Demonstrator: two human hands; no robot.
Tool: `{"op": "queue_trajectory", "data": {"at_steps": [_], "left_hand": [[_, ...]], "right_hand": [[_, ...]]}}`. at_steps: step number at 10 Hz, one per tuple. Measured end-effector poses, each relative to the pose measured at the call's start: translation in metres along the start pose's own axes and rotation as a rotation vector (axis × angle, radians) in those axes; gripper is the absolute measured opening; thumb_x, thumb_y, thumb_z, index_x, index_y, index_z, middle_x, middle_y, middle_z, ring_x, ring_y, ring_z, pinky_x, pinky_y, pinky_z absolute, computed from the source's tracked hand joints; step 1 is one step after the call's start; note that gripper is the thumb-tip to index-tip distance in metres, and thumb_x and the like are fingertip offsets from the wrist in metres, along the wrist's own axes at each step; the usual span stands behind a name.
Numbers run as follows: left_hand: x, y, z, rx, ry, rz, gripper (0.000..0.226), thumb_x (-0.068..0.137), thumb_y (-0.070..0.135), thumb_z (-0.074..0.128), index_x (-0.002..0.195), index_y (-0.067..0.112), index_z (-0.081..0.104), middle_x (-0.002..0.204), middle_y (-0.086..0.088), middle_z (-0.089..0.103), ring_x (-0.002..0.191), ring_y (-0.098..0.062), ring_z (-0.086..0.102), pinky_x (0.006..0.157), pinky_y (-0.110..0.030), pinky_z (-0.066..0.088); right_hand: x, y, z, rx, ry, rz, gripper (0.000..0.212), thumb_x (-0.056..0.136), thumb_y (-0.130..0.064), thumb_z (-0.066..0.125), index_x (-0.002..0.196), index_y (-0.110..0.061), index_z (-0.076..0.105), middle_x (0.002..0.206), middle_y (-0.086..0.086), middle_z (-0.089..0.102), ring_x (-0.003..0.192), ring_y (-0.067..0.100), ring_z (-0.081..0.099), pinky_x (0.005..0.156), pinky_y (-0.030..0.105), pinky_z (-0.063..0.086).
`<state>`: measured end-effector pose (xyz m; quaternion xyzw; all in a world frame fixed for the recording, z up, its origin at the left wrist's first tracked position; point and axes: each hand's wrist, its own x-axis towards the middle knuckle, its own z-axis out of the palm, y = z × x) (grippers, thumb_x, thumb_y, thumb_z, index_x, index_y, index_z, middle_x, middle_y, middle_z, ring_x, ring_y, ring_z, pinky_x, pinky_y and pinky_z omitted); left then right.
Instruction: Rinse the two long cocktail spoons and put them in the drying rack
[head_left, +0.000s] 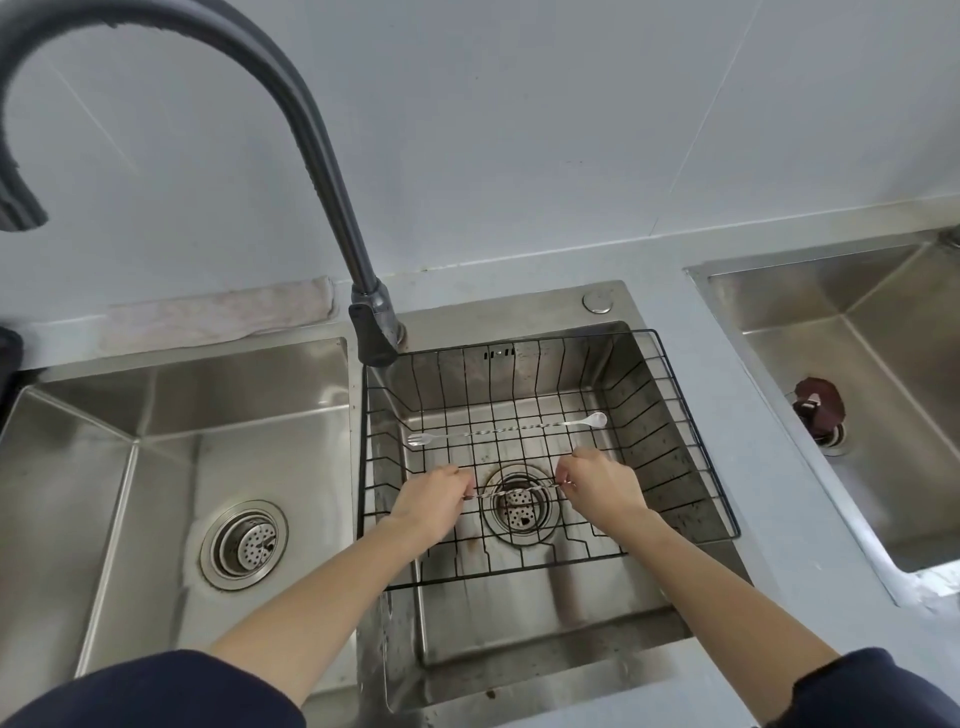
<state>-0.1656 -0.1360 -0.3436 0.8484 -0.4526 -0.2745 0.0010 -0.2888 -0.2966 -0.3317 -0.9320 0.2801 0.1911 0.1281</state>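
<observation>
Head view: a black wire rack (675, 431) with a square grid floor and slatted walls sits in the middle steel basin (519, 613), whose brushed metal is stained and spotted with rust near the front. One spoon (506, 430), thin and silvery with a twisted stem, lies flat across the rack's far part, its small bowl to the right and a little fork end to the left. The second spoon (511, 491), with the same twisted stem, is held level just above the rack floor over the round perforated drain (519, 512). The left hand (434, 499) pinches its left end with curled fingers; the right hand (597, 480) pinches its right end likewise. Both forearms are bare and reach forward, with dark sleeves pushed up. A matte grey gooseneck tap (291, 104) arches over the smooth left basin (104, 467). No writing can be read.
</observation>
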Motion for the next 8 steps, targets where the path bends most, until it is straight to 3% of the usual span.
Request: {"op": "queue_trajectory", "data": {"at_steps": [3, 5, 8], "left_hand": [[-0.004, 0.002, -0.001, 0.001, 0.013, -0.008, 0.027, 0.094, 0.011, 0.038, 0.115, 0.014, 0.055, 0.12, -0.004, 0.057, 0.111, -0.022, 0.056, 0.088, -0.035, 0.048], [-0.009, 0.0, -0.009, 0.031, 0.059, 0.006, 0.027, 0.094, 0.015, 0.039, 0.116, 0.015, 0.054, 0.122, -0.003, 0.059, 0.112, -0.02, 0.056, 0.098, -0.034, 0.042], [-0.029, 0.001, -0.044, 0.04, 0.208, -0.013, 0.037, 0.095, 0.019, 0.037, 0.129, 0.015, 0.048, 0.131, -0.004, 0.057, 0.123, -0.021, 0.05, 0.112, -0.039, 0.027]], "right_hand": [[-0.003, 0.001, 0.0, 0.003, -0.024, 0.02, 0.024, 0.095, -0.014, 0.045, 0.113, -0.016, 0.06, 0.121, 0.005, 0.057, 0.119, 0.023, 0.05, 0.087, 0.037, 0.049], [-0.009, -0.003, -0.008, -0.007, 0.006, 0.022, 0.026, 0.096, -0.014, 0.043, 0.115, -0.015, 0.06, 0.122, 0.006, 0.057, 0.119, 0.025, 0.051, 0.088, 0.037, 0.049], [-0.019, -0.035, -0.034, -0.052, 0.003, -0.032, 0.035, 0.095, -0.026, 0.047, 0.128, -0.017, 0.052, 0.135, 0.008, 0.052, 0.126, 0.028, 0.046, 0.105, 0.04, 0.036]]}}
